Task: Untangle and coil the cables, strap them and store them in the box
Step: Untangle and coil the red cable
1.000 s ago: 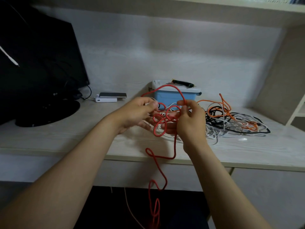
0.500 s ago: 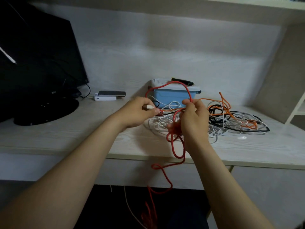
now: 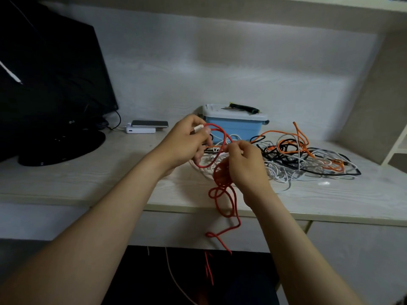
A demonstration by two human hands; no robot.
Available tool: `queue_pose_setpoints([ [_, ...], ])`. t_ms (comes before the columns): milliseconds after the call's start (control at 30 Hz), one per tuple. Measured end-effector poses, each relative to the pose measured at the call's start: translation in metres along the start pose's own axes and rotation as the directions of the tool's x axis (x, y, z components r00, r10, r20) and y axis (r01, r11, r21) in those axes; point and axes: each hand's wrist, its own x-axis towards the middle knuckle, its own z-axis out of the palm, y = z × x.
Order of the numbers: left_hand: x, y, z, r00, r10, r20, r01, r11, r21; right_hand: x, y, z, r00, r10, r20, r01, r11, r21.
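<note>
Pale wood-grain desk (image 3: 88,179) takes up most of the shot, tucked under a shelf (image 3: 220,9) with a white back wall (image 3: 220,73). Big black monitor (image 3: 48,73) sits on the left on its round stand.

Over on the right of the desk top is the messy pile of cables (image 3: 297,159): white, black and orange ones all knotted together, lying flat. Just behind the pile's left end, by the wall, is the blue box (image 3: 233,126) with its pale lid on. Some black thing (image 3: 244,107) lies on the lid, can't tell what it is.

Both hands are up in front of the box, over the near left edge of the pile. Left hand (image 3: 182,142) pinches the pale plug (image 3: 197,129) of the red cable (image 3: 221,176) between thumb and fingers. Right hand (image 3: 244,166) has its fingers curled tight round a bunch of loops of that same cable. One loop arcs between the hands. The rest hangs down past the desk's front edge in loose kinks, into the dark underneath.

Small stuff: a white power bank (image 3: 141,130) near the monitor stand, with a phone (image 3: 149,123) lying on top of it.
</note>
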Motion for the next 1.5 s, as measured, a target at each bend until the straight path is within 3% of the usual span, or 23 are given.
queue_pose_setpoints([
  [100,-0.002,0.005,0.0,0.986,-0.141,0.087,0.15,0.983,-0.107,-0.002,-0.002,-0.001,0.996,-0.089,-0.005,0.089,0.996,0.008],
  [200,-0.006,0.008,0.001,0.961,-0.194,0.199,0.218,0.97,-0.106,-0.003,-0.003,-0.003,0.98,-0.198,0.021,0.199,0.979,-0.034],
  [300,-0.011,0.011,0.001,0.943,-0.203,0.262,0.245,0.96,-0.138,-0.002,-0.001,-0.005,0.945,-0.328,0.005,0.323,0.928,-0.188],
  [433,-0.014,0.017,-0.006,0.873,-0.264,0.41,0.368,0.908,-0.199,-0.006,-0.001,-0.007,0.947,-0.321,0.035,0.306,0.858,-0.412],
  [500,-0.013,0.019,-0.011,0.798,-0.266,0.54,0.46,0.849,-0.261,-0.006,0.001,-0.007,0.94,-0.325,0.101,0.34,0.87,-0.356],
  [567,-0.01,0.02,-0.012,0.75,-0.233,0.619,0.511,0.798,-0.319,-0.006,0.004,-0.006,0.941,-0.292,0.171,0.322,0.927,-0.192],
  [633,-0.008,0.019,-0.008,0.753,-0.202,0.627,0.537,0.74,-0.406,-0.007,0.006,-0.004,0.957,-0.163,0.24,0.159,0.987,0.036],
  [733,-0.006,0.02,-0.004,0.845,-0.171,0.507,0.49,0.63,-0.603,-0.015,0.002,-0.002,0.946,0.033,0.321,-0.091,0.982,0.166],
  [800,-0.006,0.021,-0.004,0.881,-0.162,0.445,0.45,0.581,-0.678,-0.019,-0.002,-0.004,0.928,0.079,0.365,-0.137,0.981,0.136],
  [900,-0.002,0.024,-0.005,0.909,-0.17,0.382,0.403,0.594,-0.696,-0.025,-0.009,-0.008,0.867,0.177,0.465,-0.242,0.967,0.084],
  [1067,0.003,0.022,-0.007,0.97,-0.181,0.162,0.238,0.568,-0.788,-0.035,-0.017,-0.012,0.805,0.208,0.556,-0.228,0.973,-0.035],
  [1167,0.004,0.017,-0.008,0.968,-0.228,0.101,0.232,0.676,-0.699,-0.039,-0.016,-0.014,0.794,0.223,0.566,-0.204,0.974,-0.097],
  [1300,0.005,0.01,-0.005,0.976,-0.218,-0.015,0.169,0.8,-0.576,-0.044,-0.016,-0.018,0.661,0.297,0.69,-0.29,0.948,-0.13],
  [1367,0.008,0.003,-0.002,0.974,-0.155,-0.168,0.086,0.928,-0.361,-0.046,-0.016,-0.018,0.625,0.311,0.716,-0.295,0.943,-0.153],
  [1433,0.009,-0.005,-0.001,0.959,-0.02,-0.281,-0.011,0.994,-0.11,-0.048,-0.014,-0.015,0.653,0.24,0.719,-0.201,0.969,-0.141],
  [1500,0.006,-0.008,0.0,0.959,0.064,-0.275,-0.05,0.997,0.055,-0.045,-0.01,-0.012,0.775,0.077,0.628,-0.008,0.994,-0.111],
])
